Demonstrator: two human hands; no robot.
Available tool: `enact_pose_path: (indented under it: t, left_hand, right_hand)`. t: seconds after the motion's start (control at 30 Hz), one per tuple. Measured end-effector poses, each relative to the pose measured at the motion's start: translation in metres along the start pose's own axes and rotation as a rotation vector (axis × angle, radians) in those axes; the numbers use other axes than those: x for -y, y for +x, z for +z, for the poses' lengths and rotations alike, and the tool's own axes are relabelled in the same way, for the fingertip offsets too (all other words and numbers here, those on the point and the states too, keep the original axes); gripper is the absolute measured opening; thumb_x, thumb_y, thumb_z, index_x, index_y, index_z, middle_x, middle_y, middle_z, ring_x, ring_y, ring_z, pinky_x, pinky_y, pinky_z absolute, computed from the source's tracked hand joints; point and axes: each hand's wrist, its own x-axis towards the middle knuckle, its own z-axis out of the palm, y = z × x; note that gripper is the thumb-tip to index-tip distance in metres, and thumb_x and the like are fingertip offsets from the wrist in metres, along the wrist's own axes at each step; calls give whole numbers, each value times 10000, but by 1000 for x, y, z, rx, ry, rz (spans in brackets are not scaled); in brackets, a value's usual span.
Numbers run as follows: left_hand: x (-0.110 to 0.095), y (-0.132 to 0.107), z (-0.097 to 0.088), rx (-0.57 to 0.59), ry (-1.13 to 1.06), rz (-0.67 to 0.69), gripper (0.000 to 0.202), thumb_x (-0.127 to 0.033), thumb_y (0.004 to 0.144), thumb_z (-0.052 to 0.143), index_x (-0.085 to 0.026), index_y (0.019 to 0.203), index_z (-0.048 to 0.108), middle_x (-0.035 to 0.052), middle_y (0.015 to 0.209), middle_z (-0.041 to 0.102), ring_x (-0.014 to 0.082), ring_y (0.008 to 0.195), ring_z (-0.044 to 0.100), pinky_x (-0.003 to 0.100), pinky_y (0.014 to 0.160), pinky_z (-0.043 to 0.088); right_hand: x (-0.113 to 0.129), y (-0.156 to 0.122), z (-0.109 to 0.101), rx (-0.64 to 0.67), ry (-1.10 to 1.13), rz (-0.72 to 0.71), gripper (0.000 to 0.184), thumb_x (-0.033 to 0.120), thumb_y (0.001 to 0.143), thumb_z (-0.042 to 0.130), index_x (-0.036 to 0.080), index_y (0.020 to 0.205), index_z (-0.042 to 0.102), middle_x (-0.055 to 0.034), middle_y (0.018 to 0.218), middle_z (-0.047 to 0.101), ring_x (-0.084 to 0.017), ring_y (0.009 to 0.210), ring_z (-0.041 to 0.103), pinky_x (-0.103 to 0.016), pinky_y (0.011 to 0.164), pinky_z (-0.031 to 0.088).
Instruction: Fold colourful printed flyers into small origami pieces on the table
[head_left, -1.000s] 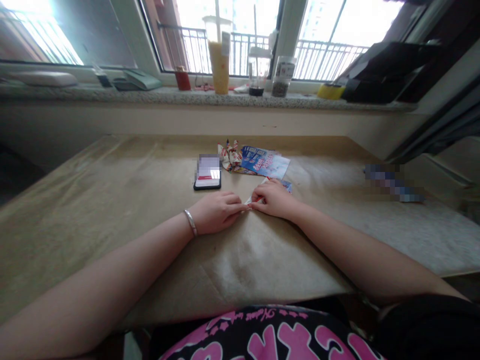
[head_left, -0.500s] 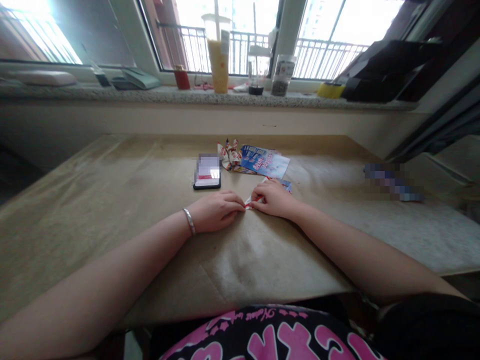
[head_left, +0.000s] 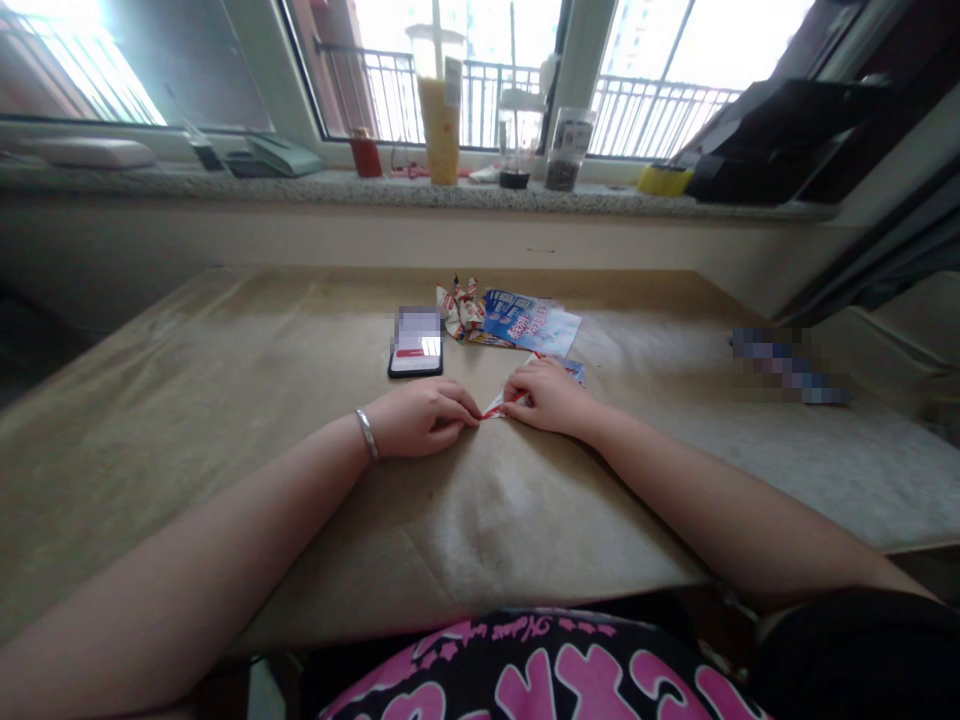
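Brown kraft paper covers the desk as a person pinches a small red-and-white paper piece between both hands, near the middle of the desk's width and closer to its far edge than its near one. The left hand, a silver bangle at its wrist, is curled closed, with the fingertips pressed against the paper's left end. The right hand is closed as well, its fingers bent over the rest of the piece and hiding most of it. A blue paper scrap shows just past the right hand's knuckles. Toward the far edge lie a black phone with a partly blurred screen, a small heap of folded red-and-white paper and blue printed sheets. A blurred object rests near the desk's right edge. Beyond the desk, a tall cup of orange drink stands on a granite windowsill. Paper this small probably handles best with the fingertips kept close together and the piece held low against the desk, so that any crease comes out sharp and nothing slips.
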Motion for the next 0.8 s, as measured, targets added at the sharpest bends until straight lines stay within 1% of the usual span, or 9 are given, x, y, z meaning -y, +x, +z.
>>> enact_pose_path:
  t: [0.17,0.2,0.27,0.3,0.37,0.43,0.53,0.7,0.8]
  left_hand:
    - [2,-2,-1,3,0,-29,247,-123,830,448,-162,889,684,66,957,690,153,875,626,272,824,509]
    - [2,-1,-1,-9,11,-39,247,-123,834,448,-159,922,675,70,963,685,155,883,624,274,824,508]
    - [1,0,1,-32,41,-35,286,-126,840,455,-156,1053,644,83,1041,672,166,939,614,290,848,503]
    - [1,0,3,-46,58,-20,324,-131,846,459,-158,1128,616,88,1100,659,174,981,603,302,868,498]
    - [0,2,5,-29,99,34,350,-146,860,463,-175,1181,600,79,1162,647,186,1017,586,319,878,496]
    - [-2,3,8,-16,146,64,325,-165,879,456,-189,1156,623,64,1146,662,190,1002,581,327,866,498]
    - [-4,4,10,-2,194,44,300,-175,875,468,-184,1118,644,63,1116,671,188,981,576,327,865,499]
    - [-8,5,11,5,266,8,339,-175,857,483,-182,1170,613,80,1114,651,198,972,563,342,866,496]
    - [-10,7,12,17,313,4,327,-189,864,482,-178,1163,614,84,1081,649,207,957,559,350,852,497]
  right_hand:
    - [-1,0,1,-5,-7,-3,183,355,806,624,189,735,650,-31,770,678,-190,808,587,-341,803,296]
    - [-1,-1,1,-6,-6,-2,187,359,808,623,189,736,650,-32,771,679,-190,809,587,-341,803,297]
    - [0,-1,1,-8,-3,-3,192,365,810,623,188,741,651,-35,776,681,-190,813,586,-338,799,301]
    - [0,-1,1,-9,-1,-3,192,365,810,624,188,744,652,-37,780,682,-190,815,585,-336,796,303]
    - [0,0,1,-10,1,0,183,358,808,629,186,752,654,-40,787,685,-190,822,586,-332,793,308]
    - [0,0,0,-8,4,6,166,344,802,635,184,759,656,-39,789,687,-192,827,587,-329,789,311]
    - [1,1,0,3,13,15,165,342,793,645,181,760,659,-39,783,688,-194,823,589,-326,779,312]
    - [1,2,0,1,22,14,158,333,792,642,179,757,656,-36,776,686,-190,810,586,-324,781,314]
    - [2,2,-1,7,19,15,152,327,793,638,180,757,656,-35,778,686,-194,816,587,-328,788,311]
